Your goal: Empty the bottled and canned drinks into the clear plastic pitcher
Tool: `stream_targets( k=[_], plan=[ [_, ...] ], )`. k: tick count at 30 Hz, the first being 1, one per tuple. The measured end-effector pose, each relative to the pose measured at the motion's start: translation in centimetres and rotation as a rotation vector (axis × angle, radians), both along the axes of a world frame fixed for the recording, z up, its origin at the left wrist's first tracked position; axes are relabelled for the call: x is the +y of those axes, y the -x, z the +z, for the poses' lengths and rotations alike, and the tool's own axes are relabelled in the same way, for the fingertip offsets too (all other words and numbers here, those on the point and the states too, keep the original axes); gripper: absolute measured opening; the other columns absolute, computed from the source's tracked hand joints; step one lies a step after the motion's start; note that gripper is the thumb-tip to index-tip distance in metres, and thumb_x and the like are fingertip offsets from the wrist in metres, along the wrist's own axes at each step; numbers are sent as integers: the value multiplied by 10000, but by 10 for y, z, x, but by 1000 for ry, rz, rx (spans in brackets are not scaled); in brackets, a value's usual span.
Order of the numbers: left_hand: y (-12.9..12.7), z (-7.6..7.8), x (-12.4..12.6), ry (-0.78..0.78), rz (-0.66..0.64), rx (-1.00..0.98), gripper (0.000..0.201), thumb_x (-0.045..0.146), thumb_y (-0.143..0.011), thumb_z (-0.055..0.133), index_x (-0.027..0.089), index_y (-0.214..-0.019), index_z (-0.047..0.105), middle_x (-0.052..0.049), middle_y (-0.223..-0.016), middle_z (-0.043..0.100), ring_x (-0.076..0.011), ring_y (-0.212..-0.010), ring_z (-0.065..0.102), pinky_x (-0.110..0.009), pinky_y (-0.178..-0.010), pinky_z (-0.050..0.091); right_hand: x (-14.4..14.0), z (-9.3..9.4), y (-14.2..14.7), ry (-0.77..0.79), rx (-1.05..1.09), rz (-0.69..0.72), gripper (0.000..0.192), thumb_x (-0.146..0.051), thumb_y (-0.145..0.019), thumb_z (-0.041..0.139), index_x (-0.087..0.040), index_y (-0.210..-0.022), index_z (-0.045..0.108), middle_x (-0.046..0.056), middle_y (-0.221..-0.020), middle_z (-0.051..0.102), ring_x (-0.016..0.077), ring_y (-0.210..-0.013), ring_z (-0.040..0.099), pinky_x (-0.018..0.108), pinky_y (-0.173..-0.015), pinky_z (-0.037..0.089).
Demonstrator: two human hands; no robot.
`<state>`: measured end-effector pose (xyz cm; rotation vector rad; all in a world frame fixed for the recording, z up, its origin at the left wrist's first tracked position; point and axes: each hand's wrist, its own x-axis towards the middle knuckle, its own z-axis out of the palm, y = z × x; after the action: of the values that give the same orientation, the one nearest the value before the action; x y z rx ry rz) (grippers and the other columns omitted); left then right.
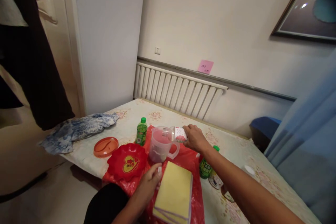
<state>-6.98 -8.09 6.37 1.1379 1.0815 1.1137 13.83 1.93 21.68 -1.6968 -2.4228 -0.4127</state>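
Note:
My right hand (pixel 196 138) is wrapped round a clear bottle (pixel 180 134) with a white label, tipped on its side with its neck over the mouth of a translucent plastic pitcher (pixel 157 148). The pitcher stands upright, its handle on the right, and something dark shows low inside. Below it, my left hand (pixel 148 182) pinches a small white bottle cap (pixel 159 169). Beside that hand lies a stack of folded yellow cloths (pixel 175 189). Pitcher and cloths sit on a red plastic sheet (pixel 198 192).
A red scalloped tray (pixel 114 162), an orange round dish (pixel 106 146) and a green bottle (pixel 141 133) are left of the pitcher. Another green bottle (pixel 205 168) and jars (pixel 215 181) stand under my right forearm. Patterned cloth (pixel 81 131) lies on the flowered tablecloth (pixel 231 148).

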Motion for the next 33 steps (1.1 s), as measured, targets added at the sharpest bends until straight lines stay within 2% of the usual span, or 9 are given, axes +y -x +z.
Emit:
stream_targets(
  k=[5,8,11,16,20,23,29,33],
  plan=[
    [6,27,14,-109,82,1,634,476,-697,635,135,-1223,541,-43,-895,608,-171,-739,549,-283,-656,446,-27,-21,-17,91,157,-14,375,-280,-715,704,-177,-1064,611,77,-1005,609,214,-894,550,283,-746,398],
    [5,44,21,-177,117,-2,585,418,-674,652,144,-1179,547,-58,-936,630,-173,-742,566,-289,-677,459,-50,-39,-27,147,364,50,372,-268,-706,698,-186,-1062,624,58,-985,618,220,-901,562,291,-769,419],
    [0,59,23,-219,68,31,470,370,-685,632,149,-1097,587,-79,-967,669,-199,-806,609,-301,-722,475,-70,-58,-35,176,531,130,418,-248,-669,711,-202,-1075,625,48,-988,630,234,-907,563,316,-794,429],
    [-11,71,19,-279,-41,82,378,313,-712,613,156,-1056,625,-86,-994,707,-227,-894,651,-313,-780,493,-92,-80,-43,205,600,153,354,-167,-619,693,-198,-966,632,42,-936,622,225,-860,560,307,-755,423],
    [-16,75,17,-319,-106,124,352,294,-720,609,166,-1046,639,-83,-1002,712,-241,-932,655,-329,-814,505,-99,-87,-46,204,619,162,333,-181,-622,702,-203,-947,629,44,-944,621,234,-886,552,316,-774,420],
    [-17,81,14,-351,-125,230,319,282,-726,606,178,-1022,659,-67,-999,714,-246,-944,651,-334,-837,503,-102,-90,-48,204,616,156,272,-198,-632,708,-201,-891,627,42,-920,620,228,-862,546,311,-758,415],
    [-19,95,7,-463,-159,425,350,238,-721,582,189,-1058,665,-61,-1066,704,-257,-1006,619,-351,-911,464,-110,-90,-51,190,648,164,294,-175,-621,722,-191,-899,628,28,-883,621,212,-824,544,297,-734,405],
    [-22,101,4,-490,-199,406,350,233,-738,580,203,-1076,666,-62,-1079,702,-256,-1007,613,-345,-918,463,-116,-89,-52,204,696,158,280,-197,-630,736,-184,-891,635,21,-860,621,205,-800,547,288,-712,406]
  ],
)
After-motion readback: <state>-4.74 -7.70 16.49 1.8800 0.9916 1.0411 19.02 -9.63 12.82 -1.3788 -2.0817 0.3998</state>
